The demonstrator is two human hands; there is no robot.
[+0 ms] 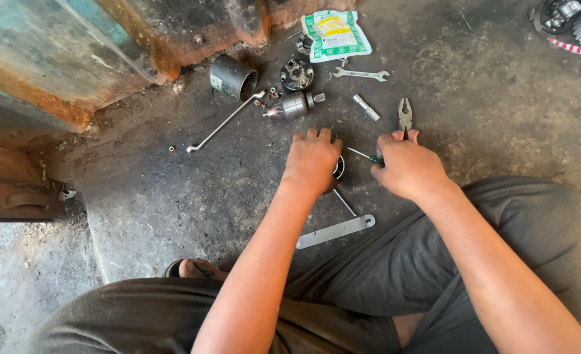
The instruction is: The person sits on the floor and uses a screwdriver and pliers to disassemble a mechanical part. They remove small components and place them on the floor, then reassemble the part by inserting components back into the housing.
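1. Left hand (312,159) is pressed down over a round metal part (338,168) on the floor (140,196).
2. Right hand (408,167) grips a green screwdriver (364,156), its shaft pointing left toward that part, tip just beside it.
3. Pliers (405,115) lie just beyond the right hand; an armature (294,105) lies farther out.

Under your left hand (312,159) a round metal part (338,168) sat on the floor, mostly hidden. Just right of that part, your right hand (408,167) gripped a green-handled screwdriver (367,157), its thin shaft angled toward it.
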